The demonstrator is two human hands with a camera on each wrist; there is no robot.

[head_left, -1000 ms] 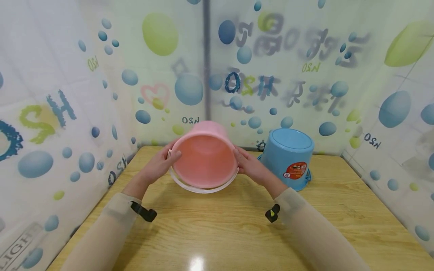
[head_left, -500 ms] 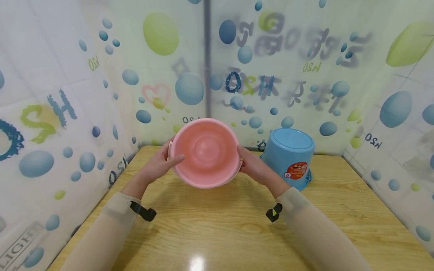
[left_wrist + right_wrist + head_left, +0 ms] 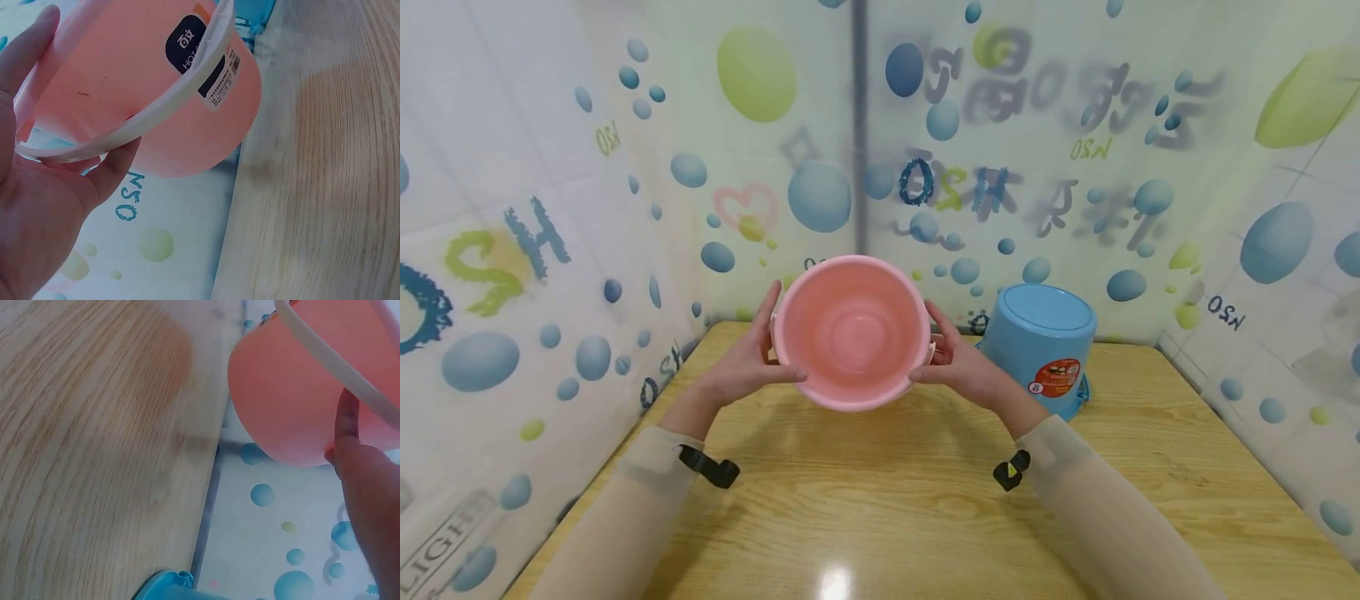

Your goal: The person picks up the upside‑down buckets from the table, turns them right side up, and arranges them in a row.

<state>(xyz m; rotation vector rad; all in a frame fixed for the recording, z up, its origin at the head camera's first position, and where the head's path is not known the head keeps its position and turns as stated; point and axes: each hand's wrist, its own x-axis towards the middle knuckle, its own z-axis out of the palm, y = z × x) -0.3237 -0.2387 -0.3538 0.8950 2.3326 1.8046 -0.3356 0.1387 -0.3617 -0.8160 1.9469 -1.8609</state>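
Both hands hold a pink bucket (image 3: 853, 333) in midair above the table, its round mouth facing the head camera and its inner base showing. At its left side, the left hand (image 3: 747, 367) has its thumb over the lower rim, its index finger pointing up and other fingers behind the wall. The right hand (image 3: 966, 371) grips the opposite side the same way, thumb at the rim. A white handle (image 3: 140, 125) curves round the bucket's outside in the left wrist view, in front of a dark printed label (image 3: 185, 42). Fingertips of the right hand press near that handle in the right wrist view.
An upside-down blue bucket (image 3: 1037, 333) with a red sticker (image 3: 1057, 377) stands at the table's back right, close beyond the right hand. The wooden table (image 3: 865, 508) ends at a patterned curtain (image 3: 820, 125) behind, with more curtain at both sides.
The pink bucket has tipped from mouth down and forward to mouth facing the head camera, hiding its outer base. The right thumb has come onto the rim, and both index fingers have lifted.
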